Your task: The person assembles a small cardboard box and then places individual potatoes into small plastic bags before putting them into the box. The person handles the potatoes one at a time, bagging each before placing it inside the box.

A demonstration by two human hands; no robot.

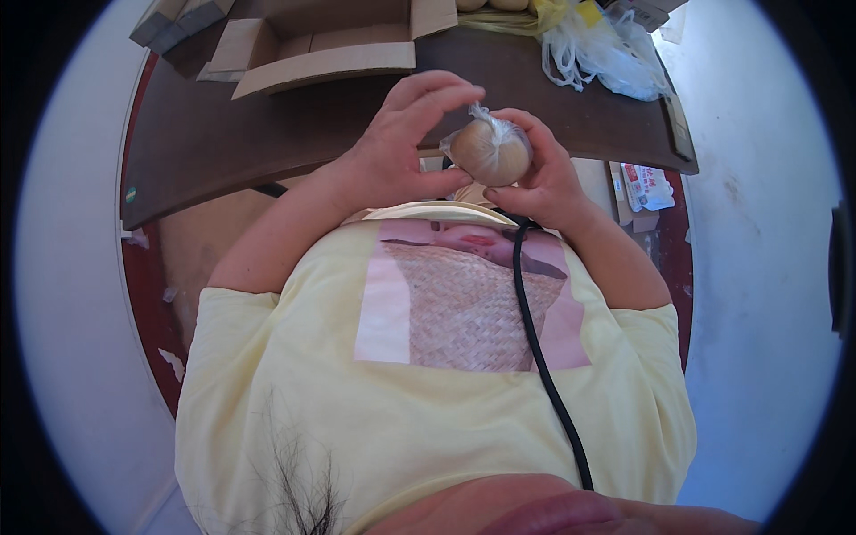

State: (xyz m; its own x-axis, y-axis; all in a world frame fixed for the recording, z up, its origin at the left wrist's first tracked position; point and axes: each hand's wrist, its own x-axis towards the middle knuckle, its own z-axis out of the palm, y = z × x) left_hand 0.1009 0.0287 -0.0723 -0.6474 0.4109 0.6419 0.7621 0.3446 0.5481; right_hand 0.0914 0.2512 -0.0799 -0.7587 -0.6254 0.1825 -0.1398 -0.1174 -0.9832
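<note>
A round, light-brown object in a thin clear plastic bag is held up just in front of the table's near edge. My right hand grips it from the right, thumb below and fingers behind. The bag is gathered into a twisted tuft on the side that faces me. My left hand is at the left of the bagged object with thumb and fingers spread apart; its fingertips are close to the tuft and its thumb tip is close to the lower left side. Whether the left thumb touches the bag I cannot tell.
A dark brown table spans the view. On it stand an open cardboard box, grey boxes at far left, and white plastic bags beside a yellow bag with round objects. A phone-like flat object lies at the right edge. A black cord hangs down my shirt.
</note>
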